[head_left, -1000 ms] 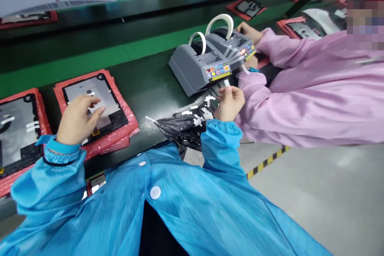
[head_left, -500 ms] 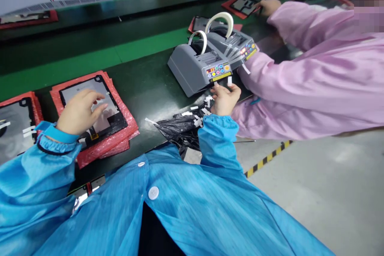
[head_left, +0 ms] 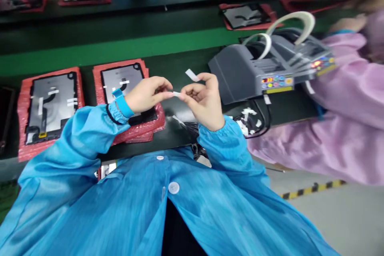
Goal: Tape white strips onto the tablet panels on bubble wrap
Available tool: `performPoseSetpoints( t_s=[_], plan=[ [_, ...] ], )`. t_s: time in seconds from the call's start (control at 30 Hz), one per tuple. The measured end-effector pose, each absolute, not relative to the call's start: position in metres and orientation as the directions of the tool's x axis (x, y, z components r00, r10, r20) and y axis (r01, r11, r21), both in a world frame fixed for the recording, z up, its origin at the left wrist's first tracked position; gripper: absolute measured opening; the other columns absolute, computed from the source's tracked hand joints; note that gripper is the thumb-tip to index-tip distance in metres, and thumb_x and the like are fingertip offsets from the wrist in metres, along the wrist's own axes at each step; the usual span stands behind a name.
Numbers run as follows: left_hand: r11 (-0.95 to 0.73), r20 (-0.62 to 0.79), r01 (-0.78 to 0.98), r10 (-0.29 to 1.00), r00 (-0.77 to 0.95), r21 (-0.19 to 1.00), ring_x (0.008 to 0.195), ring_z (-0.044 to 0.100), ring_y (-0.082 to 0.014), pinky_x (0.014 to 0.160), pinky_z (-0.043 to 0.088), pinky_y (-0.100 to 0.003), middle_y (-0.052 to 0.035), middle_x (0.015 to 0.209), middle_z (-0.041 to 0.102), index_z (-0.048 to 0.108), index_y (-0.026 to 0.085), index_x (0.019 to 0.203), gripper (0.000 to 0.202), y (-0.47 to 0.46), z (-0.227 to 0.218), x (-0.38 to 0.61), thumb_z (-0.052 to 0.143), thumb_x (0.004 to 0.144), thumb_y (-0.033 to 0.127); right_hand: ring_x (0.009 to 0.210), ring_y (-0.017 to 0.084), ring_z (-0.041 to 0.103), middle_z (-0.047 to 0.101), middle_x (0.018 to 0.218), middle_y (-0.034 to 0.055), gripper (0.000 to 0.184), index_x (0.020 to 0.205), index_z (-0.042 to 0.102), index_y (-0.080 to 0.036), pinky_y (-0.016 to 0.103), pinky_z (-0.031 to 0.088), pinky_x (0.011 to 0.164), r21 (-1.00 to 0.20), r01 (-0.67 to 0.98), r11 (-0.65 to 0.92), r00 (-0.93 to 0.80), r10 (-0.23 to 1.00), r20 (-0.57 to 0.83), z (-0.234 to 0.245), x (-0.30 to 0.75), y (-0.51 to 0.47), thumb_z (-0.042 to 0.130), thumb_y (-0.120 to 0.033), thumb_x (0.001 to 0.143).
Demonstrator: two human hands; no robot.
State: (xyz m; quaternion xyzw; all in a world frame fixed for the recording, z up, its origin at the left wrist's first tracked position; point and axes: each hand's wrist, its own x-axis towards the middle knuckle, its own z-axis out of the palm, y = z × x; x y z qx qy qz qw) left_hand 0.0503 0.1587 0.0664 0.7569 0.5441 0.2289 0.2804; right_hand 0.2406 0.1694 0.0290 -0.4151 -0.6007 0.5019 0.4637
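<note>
My right hand (head_left: 204, 96) is raised over the bench, left of the tape dispenser. One white tape piece (head_left: 192, 75) sticks up from its index fingertip. Its thumb pinches one end of a second, short tape strip (head_left: 177, 94). The other end of that strip lies between the thumb and fingertips of my left hand (head_left: 150, 94), so both hands hold it. Below my left hand lies a tablet-like panel (head_left: 111, 78) on red bubble wrap (head_left: 97, 76), partly hidden by the hand and wrist. White tape bits show on the panel.
Another panel (head_left: 54, 96) on red wrap lies at left. Two grey tape dispensers (head_left: 237, 72) with white rolls stand at right, beside tape scraps (head_left: 247, 120). A co-worker's pink sleeve (head_left: 354, 100) fills the right side. One more panel (head_left: 246, 16) lies at the back.
My right hand has left the dispenser with two tape pieces and come leftward. My left hand has moved from over the panel to meet it at the strip. The view has swung left.
</note>
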Motion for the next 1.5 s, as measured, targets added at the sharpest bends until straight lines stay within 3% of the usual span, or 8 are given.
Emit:
performPoseSetpoints(
  t_s=[0.17, 0.33, 0.53, 0.67, 0.87, 1.3, 1.5],
  plan=[
    [-0.114, 0.019, 0.703, 0.990, 0.142, 0.702, 0.066, 0.055, -0.0136, 0.067, 0.044, -0.027, 0.0006, 0.068, 0.061, 0.065, 0.016, 0.077, 0.018, 0.149, 0.056, 0.024, 0.061, 0.088, 0.031, 0.073, 0.012, 0.062, 0.058, 0.086, -0.0037, 0.056, 0.100, 0.041, -0.026, 0.026, 0.052, 0.064, -0.998, -0.044, 0.038, -0.359, 0.932, 0.051, 0.027, 0.203, 0.183, 0.084, -0.032, 0.066],
    [-0.044, 0.011, 0.665, 0.999, 0.053, 0.745, 0.061, 0.050, -0.0122, 0.063, 0.040, -0.026, 0.0015, 0.065, 0.058, 0.063, 0.015, 0.075, 0.019, 0.144, 0.049, 0.007, 0.062, 0.086, 0.031, 0.069, 0.010, 0.061, 0.057, 0.081, -0.0067, 0.057, 0.096, 0.039, -0.027, 0.024, 0.052, 0.063, -0.999, -0.040, 0.010, -0.366, 0.930, 0.024, 0.023, 0.189, 0.192, 0.085, -0.029, 0.063],
    [0.007, -0.018, 0.685, 1.000, 0.009, 0.729, 0.064, 0.053, -0.0139, 0.066, 0.043, -0.027, 0.0006, 0.064, 0.060, 0.065, 0.016, 0.077, 0.022, 0.150, 0.041, 0.000, 0.063, 0.087, 0.036, 0.068, 0.010, 0.062, 0.057, 0.080, -0.0075, 0.053, 0.099, 0.038, -0.027, 0.024, 0.052, 0.063, -1.000, 0.010, 0.014, -0.381, 0.924, 0.010, 0.008, 0.172, 0.204, 0.081, -0.027, 0.067],
    [0.100, -0.083, 0.766, 0.995, -0.061, 0.634, 0.070, 0.057, -0.0174, 0.072, 0.047, -0.032, -0.0028, 0.069, 0.063, 0.065, 0.016, 0.075, 0.022, 0.161, 0.031, 0.000, 0.061, 0.087, 0.032, 0.066, 0.010, 0.062, 0.057, 0.077, -0.0085, 0.054, 0.101, 0.036, -0.026, 0.024, 0.051, 0.064, -0.995, 0.096, -0.002, -0.402, 0.915, -0.041, -0.007, 0.163, 0.218, 0.077, -0.022, 0.066],
    [0.162, -0.148, 0.892, 0.983, -0.109, 0.423, 0.098, 0.062, -0.0269, 0.091, 0.048, -0.041, -0.0124, 0.099, 0.066, 0.070, 0.013, 0.082, 0.018, 0.169, 0.021, 0.004, 0.059, 0.086, 0.026, 0.059, 0.009, 0.059, 0.056, 0.072, -0.0097, 0.054, 0.102, 0.034, -0.024, 0.026, 0.048, 0.064, -0.961, 0.277, -0.011, -0.443, 0.886, -0.138, -0.024, 0.156, 0.235, 0.070, -0.015, 0.064],
    [0.150, -0.165, 0.932, 0.981, -0.100, 0.330, 0.105, 0.061, -0.0282, 0.097, 0.048, -0.041, -0.0120, 0.100, 0.067, 0.074, 0.014, 0.086, 0.020, 0.167, 0.023, 0.009, 0.058, 0.088, 0.027, 0.062, 0.014, 0.058, 0.054, 0.064, -0.0094, 0.052, 0.096, 0.031, -0.024, 0.027, 0.042, 0.065, -0.909, 0.414, -0.044, -0.445, 0.861, -0.245, -0.018, 0.149, 0.236, 0.066, -0.008, 0.061],
    [0.150, -0.093, 0.931, 0.988, -0.126, 0.332, 0.105, 0.059, -0.0295, 0.096, 0.047, -0.043, -0.0127, 0.100, 0.066, 0.070, 0.014, 0.089, 0.015, 0.166, 0.017, 0.003, 0.061, 0.084, 0.025, 0.058, 0.010, 0.050, 0.049, 0.062, -0.0111, 0.052, 0.091, 0.033, -0.025, 0.024, 0.039, 0.062, -0.947, 0.309, -0.091, -0.418, 0.881, -0.221, -0.027, 0.157, 0.238, 0.075, -0.017, 0.062]
  ],
)
